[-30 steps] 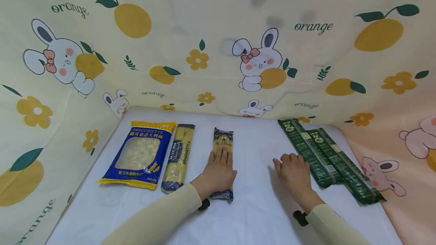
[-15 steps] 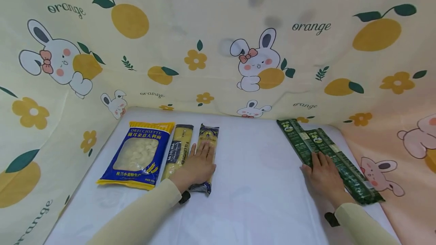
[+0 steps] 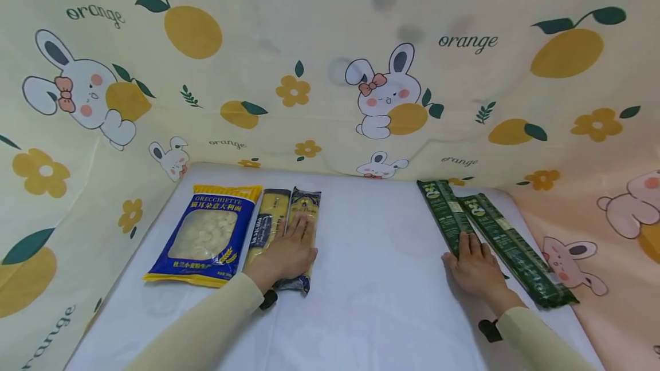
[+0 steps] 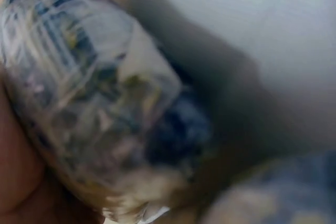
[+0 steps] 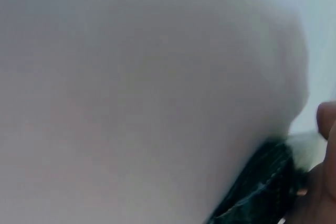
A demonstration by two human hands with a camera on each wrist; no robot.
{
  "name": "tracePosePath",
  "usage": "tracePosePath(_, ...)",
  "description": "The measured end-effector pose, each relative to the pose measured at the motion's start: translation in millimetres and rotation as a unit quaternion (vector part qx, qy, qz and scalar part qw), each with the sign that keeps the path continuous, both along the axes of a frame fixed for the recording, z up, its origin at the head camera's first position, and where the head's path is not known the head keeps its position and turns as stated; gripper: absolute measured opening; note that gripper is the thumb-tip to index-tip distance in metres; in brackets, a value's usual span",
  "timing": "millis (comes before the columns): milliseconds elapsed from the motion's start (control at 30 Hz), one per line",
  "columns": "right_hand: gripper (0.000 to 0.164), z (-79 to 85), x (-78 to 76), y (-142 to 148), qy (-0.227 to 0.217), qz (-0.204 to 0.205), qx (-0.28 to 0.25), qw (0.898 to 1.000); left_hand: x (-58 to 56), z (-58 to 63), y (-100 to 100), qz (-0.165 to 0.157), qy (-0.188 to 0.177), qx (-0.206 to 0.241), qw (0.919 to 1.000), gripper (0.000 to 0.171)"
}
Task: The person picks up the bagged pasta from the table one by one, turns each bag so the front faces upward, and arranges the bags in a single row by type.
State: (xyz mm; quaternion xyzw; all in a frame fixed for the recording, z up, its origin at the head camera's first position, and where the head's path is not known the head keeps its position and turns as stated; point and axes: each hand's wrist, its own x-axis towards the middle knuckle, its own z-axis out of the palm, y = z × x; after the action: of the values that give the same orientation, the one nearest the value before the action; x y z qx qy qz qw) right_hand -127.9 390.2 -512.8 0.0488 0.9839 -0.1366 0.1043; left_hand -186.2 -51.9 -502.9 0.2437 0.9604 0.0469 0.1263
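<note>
In the head view my left hand (image 3: 286, 252) lies over a narrow gold and dark blue pasta pack (image 3: 307, 202), fingers extended along its top. Directly to its left is a yellow spaghetti pack (image 3: 275, 206), partly covered by the hand. The left wrist view has the crinkled end of a clear-wrapped pack (image 4: 94, 77) close to the palm. My right hand (image 3: 476, 271) rests on the lower part of the left green noodle pack (image 3: 440, 209), its fingers reaching forward. A dark green pack end (image 5: 257, 187) shows beside that hand in the right wrist view.
A blue and yellow orecchiette bag (image 3: 203, 233) lies at the far left. The second green pack (image 3: 521, 253) slants along the right side of the white table (image 3: 376, 302). Behind the table hangs a printed cloth (image 3: 319, 44) with bunnies and oranges.
My left hand has slid the gold pack leftward, up against the spaghetti pack. My right hand moved onto the green packs, and the left one has shifted left, opening a gap between them.
</note>
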Motion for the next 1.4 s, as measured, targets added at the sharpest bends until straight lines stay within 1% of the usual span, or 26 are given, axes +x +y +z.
tracePosePath(100, 0.086, 1.6, 3.1, -23, -0.007, 0.003, 0.011, 1.000, 0.7, -0.4, -1, 0.001, 0.000, -0.004, 1.0000, 0.073)
tracePosePath(200, 0.081, 0.1, 7.8, -47, 0.002, 0.009, 0.029, 1.000, 0.9, -0.7, -1, 0.002, -0.001, 0.000, 1.0000, 0.073)
tracePosePath(300, 0.078, -1.9, 13.9, -68, 0.015, 0.021, 0.031, 0.999, 0.6, -1.0, -1, -0.001, 0.001, 0.001, 1.0000, 0.073)
tracePosePath(467, 0.074, -2.4, 25.2, -94, 0.035, 0.051, 0.024, 0.998, -0.2, -0.5, 0, -0.002, 0.000, -0.007, 1.0000, 0.073)
tracePosePath(533, 0.072, -1.5, 30.6, -105, 0.043, 0.063, 0.030, 0.997, -0.5, -0.2, 0, -0.001, -0.002, -0.009, 1.0000, 0.073)
tracePosePath(700, 0.068, -1.6, 45.0, -143, 0.054, 0.086, 0.039, 0.994, -0.1, 0.1, 1, -0.001, -0.002, -0.014, 0.9999, 0.073)
tracePosePath(900, 0.066, -1.7, 63.3, -187, 0.053, 0.122, 0.015, 0.991, 0.6, -0.5, 1, 0.000, -0.004, -0.014, 0.9999, 0.074)
tracePosePath(1000, 0.064, 1.2, 67.7, -205, 0.045, 0.138, 0.002, 0.989, 0.3, -1.1, 0, 0.000, -0.004, -0.018, 0.9998, 0.074)
tracePosePath(1100, 0.062, 4.5, 69.2, -214, 0.046, 0.150, -0.001, 0.988, 0.2, -1.0, 0, 0.000, -0.002, -0.026, 0.9997, 0.074)
tracePosePath(1167, 0.061, 5.4, 69.6, -215, 0.051, 0.152, 0.011, 0.987, 0.1, -0.8, 0, -0.002, 0.000, -0.029, 0.9996, 0.074)
tracePosePath(1267, 0.060, 3.4, 70.5, -210, 0.069, 0.149, 0.054, 0.985, 0.8, -0.2, 1, -0.006, 0.002, -0.029, 0.9995, 0.074)
tracePosePath(1333, 0.061, 0.2, 71.2, -205, 0.079, 0.147, 0.089, 0.982, 1.1, -0.4, 1, -0.006, 0.003, -0.028, 0.9996, 0.074)
tracePosePath(1400, 0.063, -3.0, 71.4, -202, 0.086, 0.147, 0.112, 0.979, 1.2, -0.7, 1, -0.006, 0.003, -0.028, 0.9996, 0.074)
